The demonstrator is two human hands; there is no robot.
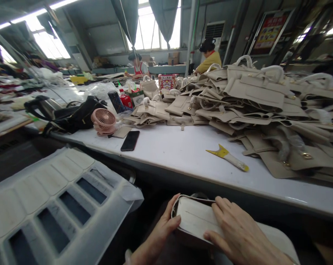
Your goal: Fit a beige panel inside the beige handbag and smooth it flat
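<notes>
Below the desk edge, a beige bag piece lies between both hands: left hand fingers curl closed around its left end, right hand fingers press flat on top.

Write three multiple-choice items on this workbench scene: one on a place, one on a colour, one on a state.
1. Where does the black phone lie?
A. On the white table, in front of the small fan
B. On the pile of beige bags
C. In the person's lap

2. What colour is the small fan?
A. Blue
B. Pink
C. Green

3. How is the folded pale piece held?
A. It lies untouched on the table
B. By the left hand alone
C. Between both hands, the right hand flat on top

Answers:
1 A: the phone lies flat on the table, just in front of the fan.
2 B: its round grille is pink.
3 C: left fingers grip its edge and the right palm presses on it.
</notes>
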